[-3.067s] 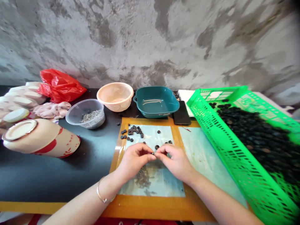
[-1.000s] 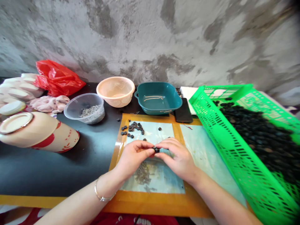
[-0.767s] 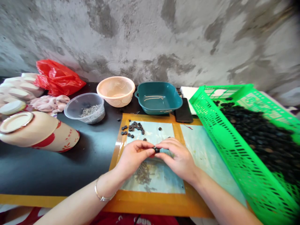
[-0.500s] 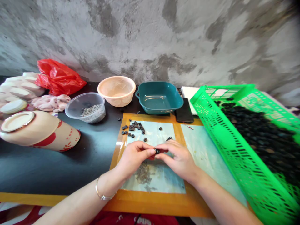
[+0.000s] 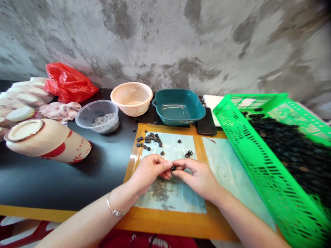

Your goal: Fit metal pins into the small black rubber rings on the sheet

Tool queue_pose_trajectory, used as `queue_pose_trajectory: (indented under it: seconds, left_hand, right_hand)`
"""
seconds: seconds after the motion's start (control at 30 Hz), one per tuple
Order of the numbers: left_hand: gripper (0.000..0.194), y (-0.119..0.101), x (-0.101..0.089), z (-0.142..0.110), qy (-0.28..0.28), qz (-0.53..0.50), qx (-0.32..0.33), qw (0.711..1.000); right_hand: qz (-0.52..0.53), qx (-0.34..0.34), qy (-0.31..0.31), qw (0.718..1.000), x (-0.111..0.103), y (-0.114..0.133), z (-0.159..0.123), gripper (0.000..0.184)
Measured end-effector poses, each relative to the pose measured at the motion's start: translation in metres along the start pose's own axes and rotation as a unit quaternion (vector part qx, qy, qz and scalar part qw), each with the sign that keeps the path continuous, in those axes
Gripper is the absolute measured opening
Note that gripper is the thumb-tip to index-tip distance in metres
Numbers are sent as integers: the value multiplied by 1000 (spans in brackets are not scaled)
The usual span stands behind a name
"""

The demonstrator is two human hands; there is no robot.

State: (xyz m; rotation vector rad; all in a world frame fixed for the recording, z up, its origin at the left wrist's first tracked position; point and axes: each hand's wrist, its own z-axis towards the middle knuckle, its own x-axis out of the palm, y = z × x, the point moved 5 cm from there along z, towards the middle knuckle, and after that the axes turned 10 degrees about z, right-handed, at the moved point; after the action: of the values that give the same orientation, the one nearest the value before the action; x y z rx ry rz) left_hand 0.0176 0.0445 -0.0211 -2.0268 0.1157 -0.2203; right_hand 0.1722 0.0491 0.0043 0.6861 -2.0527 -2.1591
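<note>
My left hand and my right hand meet over a pale blue sheet taped to the table. Between their fingertips is a small black round part, pinched from both sides; fingers hide much of it. Beneath my left hand lies a pile of small metal pins. Farther back on the sheet sits a cluster of black rings with centre holes. Two more black rings rest just beyond my right hand.
A green basket full of black parts stands at the right. Along the back are a clear tub holding metal pins, a peach bowl, a teal basin and a black phone. A large flask stands left.
The whole view has shifted slightly, with things appearing a little farther right. Both hands still pinch the black part, and my right hand has lowered slightly, uncovering the two rings behind it.
</note>
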Motion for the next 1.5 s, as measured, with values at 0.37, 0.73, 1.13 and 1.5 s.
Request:
queue_pose_trajectory:
  seconds: [0.37,0.73,1.13,1.5]
  left_hand:
    - [36,-3,4,-4,32,-29,-14,999]
    - [26,3,16,-10,69,-211,-21,975]
    - [26,4,20,-11,81,-251,-31,964]
    - [29,8,15,-9,39,-198,-20,979]
  right_hand:
    - [-76,-206,-8,976,-2,17,0,5]
    - [9,-267,-45,963,-2,25,-5,9]
    - [-45,-242,-38,969,7,20,-6,21]
    - [-121,-312,-34,942,5,27,-9,30]
